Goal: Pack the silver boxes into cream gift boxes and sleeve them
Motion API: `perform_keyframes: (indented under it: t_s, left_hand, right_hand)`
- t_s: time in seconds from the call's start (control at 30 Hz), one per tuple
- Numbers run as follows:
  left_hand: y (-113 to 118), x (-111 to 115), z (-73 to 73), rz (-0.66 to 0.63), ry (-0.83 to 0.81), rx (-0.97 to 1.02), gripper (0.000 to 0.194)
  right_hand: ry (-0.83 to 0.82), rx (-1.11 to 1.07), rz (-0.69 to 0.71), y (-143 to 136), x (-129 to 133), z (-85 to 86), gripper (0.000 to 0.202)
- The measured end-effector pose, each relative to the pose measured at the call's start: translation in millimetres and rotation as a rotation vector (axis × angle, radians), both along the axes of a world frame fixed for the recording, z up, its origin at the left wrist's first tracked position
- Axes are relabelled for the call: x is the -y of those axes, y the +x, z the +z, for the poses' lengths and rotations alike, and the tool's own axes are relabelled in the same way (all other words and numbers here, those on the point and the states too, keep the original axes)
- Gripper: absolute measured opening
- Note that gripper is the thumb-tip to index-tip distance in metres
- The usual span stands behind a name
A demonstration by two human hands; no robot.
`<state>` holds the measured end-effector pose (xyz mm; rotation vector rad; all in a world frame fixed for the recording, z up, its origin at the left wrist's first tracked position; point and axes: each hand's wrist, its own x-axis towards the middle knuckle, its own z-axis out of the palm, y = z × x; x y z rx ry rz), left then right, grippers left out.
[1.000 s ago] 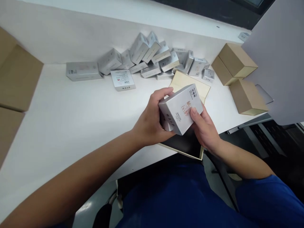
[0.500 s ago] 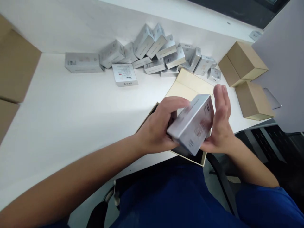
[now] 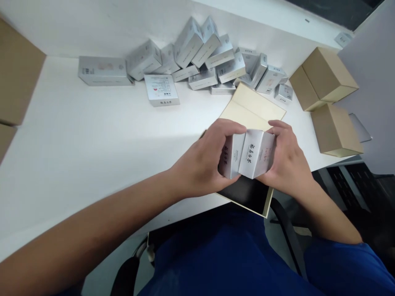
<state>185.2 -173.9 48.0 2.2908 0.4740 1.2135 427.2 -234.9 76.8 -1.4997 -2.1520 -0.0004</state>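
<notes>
My left hand is closed around one small silver carton, thumb along its top. A second silver carton stands against it, gripped by my right hand from the right side. Dark printed characters show on the end faces of both. Beneath them lies an open gift box with a black inside and a cream rim; my hands hide part of it. Its cream lid is folded back, away from me.
Several silver cartons are heaped along the back wall, with a flat one in front. Brown boxes stand at the right, and larger brown boxes at the left. The white table's front edge runs close to my body.
The tilted silver carton has been turned, and two cartons now show side by side. My right hand's raised fingers have closed onto the right one. The view has shifted slightly.
</notes>
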Motion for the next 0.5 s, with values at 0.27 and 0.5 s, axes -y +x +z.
perform_keyframes:
  t_s: [0.27, 0.5]
  left_hand:
    - [-5.3, 0.1, 4.9, -0.101, -0.069, -0.109, 0.091]
    - [-27.3, -5.0, 14.1, -0.193, -0.164, -0.288, 0.108]
  right_hand:
    - [-0.068, -0.043, 0.274, -17.3, -11.0, 4.9, 0.08]
    - [-0.156, -0.016, 0.203, -37.6, -5.2, 11.4, 0.085]
